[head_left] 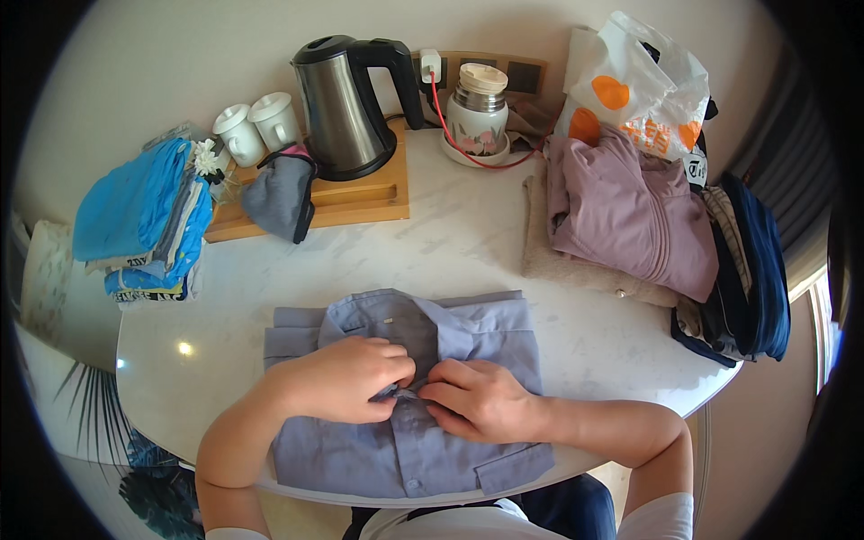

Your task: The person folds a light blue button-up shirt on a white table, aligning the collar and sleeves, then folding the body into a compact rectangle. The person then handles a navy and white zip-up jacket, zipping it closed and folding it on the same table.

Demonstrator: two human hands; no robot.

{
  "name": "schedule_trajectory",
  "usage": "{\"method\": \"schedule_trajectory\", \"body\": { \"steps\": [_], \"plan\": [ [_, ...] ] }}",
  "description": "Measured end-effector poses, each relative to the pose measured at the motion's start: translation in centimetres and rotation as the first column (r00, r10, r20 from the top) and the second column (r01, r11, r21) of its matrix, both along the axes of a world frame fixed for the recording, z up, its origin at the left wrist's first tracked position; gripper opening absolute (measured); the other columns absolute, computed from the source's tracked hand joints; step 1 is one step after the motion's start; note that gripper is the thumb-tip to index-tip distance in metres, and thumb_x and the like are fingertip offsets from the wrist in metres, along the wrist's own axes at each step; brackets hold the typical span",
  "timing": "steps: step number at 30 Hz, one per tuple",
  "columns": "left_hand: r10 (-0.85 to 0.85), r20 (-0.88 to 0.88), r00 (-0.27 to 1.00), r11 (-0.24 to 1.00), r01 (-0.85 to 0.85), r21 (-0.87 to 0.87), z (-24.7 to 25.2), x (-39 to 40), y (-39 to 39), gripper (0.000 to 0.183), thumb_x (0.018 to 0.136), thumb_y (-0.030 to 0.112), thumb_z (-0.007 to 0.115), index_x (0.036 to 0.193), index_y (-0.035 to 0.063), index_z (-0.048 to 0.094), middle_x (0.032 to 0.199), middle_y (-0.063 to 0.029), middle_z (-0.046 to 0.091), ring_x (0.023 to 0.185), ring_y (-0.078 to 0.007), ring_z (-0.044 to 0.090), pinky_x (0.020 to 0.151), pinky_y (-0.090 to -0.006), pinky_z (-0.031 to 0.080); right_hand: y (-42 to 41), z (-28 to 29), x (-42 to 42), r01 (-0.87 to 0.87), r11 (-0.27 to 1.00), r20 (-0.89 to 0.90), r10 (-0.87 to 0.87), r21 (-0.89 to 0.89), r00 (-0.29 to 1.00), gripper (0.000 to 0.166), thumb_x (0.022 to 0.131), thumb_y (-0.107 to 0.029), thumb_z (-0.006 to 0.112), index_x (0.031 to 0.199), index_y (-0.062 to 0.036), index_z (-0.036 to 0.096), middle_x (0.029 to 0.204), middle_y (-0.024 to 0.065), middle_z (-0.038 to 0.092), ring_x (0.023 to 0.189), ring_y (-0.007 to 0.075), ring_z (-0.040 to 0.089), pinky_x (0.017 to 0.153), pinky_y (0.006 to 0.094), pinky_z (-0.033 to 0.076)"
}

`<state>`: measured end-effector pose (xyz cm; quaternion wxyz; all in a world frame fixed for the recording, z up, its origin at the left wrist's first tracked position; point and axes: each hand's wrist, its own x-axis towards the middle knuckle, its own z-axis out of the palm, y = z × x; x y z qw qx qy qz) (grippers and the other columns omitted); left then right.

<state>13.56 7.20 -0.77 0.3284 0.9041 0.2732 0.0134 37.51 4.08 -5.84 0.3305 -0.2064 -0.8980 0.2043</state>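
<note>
A grey-blue collared shirt (344,452) lies folded on the white marbled table (466,236), its collar pointing away from me. The front placket runs down its middle, with a button (413,484) near the bottom. My left hand (354,378) pinches the cloth at the placket just below the open collar. From the other side, my right hand (479,398) grips the opposite edge of the placket. A small bunched fold of fabric shows between the fingertips. Whether a button sits there is hidden by my fingers.
At the back, a steel electric kettle (337,108) and two white lidded mugs (239,135) stand on a wooden tray (378,206). A food jar (476,118) is beside them. Folded clothes (128,202) are stacked left; a pink jacket (628,209) and a plastic bag (641,88) lie right.
</note>
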Motion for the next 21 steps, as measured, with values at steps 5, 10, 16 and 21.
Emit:
{"method": "schedule_trajectory", "body": {
  "steps": [5, 10, 16, 21],
  "plan": [
    [-0.017, 0.030, 0.999, 0.998, 0.019, -0.064, 0.07, -0.34, 0.59, 0.018, 0.081, 0.013, 0.065, 0.094, 0.0029, 0.060, 0.092, -0.0118, 0.060, 0.093, -0.0314, 0.060, 0.082, -0.0426, 0.049, -0.06, 0.14, 0.05, 0.008, 1.000, 0.011, -0.008, -0.007, 1.000, 0.024, 0.078, -0.008, 0.072, 0.100, -0.0033, 0.063, 0.094, 0.0100, 0.054, 0.076, 0.0273, 0.061, 0.065, 0.0376, 0.052],
    [0.002, 0.051, 0.999, 0.996, 0.003, -0.084, -0.12, -0.34, 0.67, 0.013, 0.083, 0.011, 0.064, 0.093, 0.0020, 0.060, 0.092, -0.0128, 0.061, 0.093, -0.0320, 0.061, 0.082, -0.0431, 0.049, -0.02, 0.21, -0.01, 0.003, 1.000, 0.027, -0.004, 0.029, 1.000, 0.037, 0.079, -0.009, 0.072, 0.114, -0.0032, 0.064, 0.094, 0.0087, 0.053, 0.076, 0.0252, 0.061, 0.066, 0.0360, 0.052],
    [0.000, 0.060, 0.998, 0.995, 0.005, -0.096, -0.27, -0.39, 0.86, 0.014, 0.085, 0.011, 0.066, 0.092, 0.0007, 0.060, 0.089, -0.0140, 0.063, 0.088, -0.0338, 0.063, 0.079, -0.0436, 0.049, -0.03, 0.51, 0.14, -0.019, 0.999, 0.089, 0.015, 0.038, 0.996, 0.052, 0.079, -0.011, 0.072, 0.130, -0.0042, 0.060, 0.094, 0.0074, 0.052, 0.074, 0.0240, 0.060, 0.066, 0.0350, 0.053],
    [-0.001, 0.055, 0.998, 0.995, 0.006, -0.095, -0.39, -0.45, 0.80, 0.014, 0.086, 0.011, 0.066, 0.093, 0.0006, 0.060, 0.092, -0.0152, 0.065, 0.092, -0.0339, 0.064, 0.079, -0.0436, 0.050, 0.00, 0.34, 0.14, -0.017, 0.999, 0.071, 0.015, 0.027, 0.997, 0.051, 0.079, -0.012, 0.073, 0.128, -0.0054, 0.062, 0.095, 0.0077, 0.053, 0.073, 0.0241, 0.060, 0.065, 0.0352, 0.053]
  ]
}}
